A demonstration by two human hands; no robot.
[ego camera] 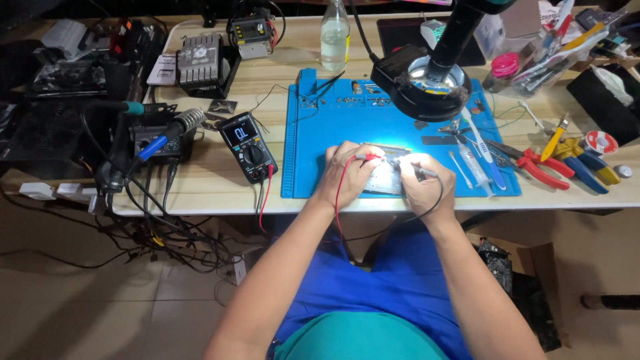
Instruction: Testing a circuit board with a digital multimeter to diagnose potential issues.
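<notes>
My left hand pinches a red test probe whose red lead runs down over my wrist. A black test probe with a black lead sits in my right hand. Both probe tips meet on a flat silvery circuit board that lies on the blue work mat, brightly lit from above. The leads go to a black multimeter at the mat's left edge, its screen lit.
A magnifier lamp hangs over the mat's back. A soldering station stands at left. Red, yellow and blue pliers, a syringe and a solder reel lie at right. A clear bottle stands behind.
</notes>
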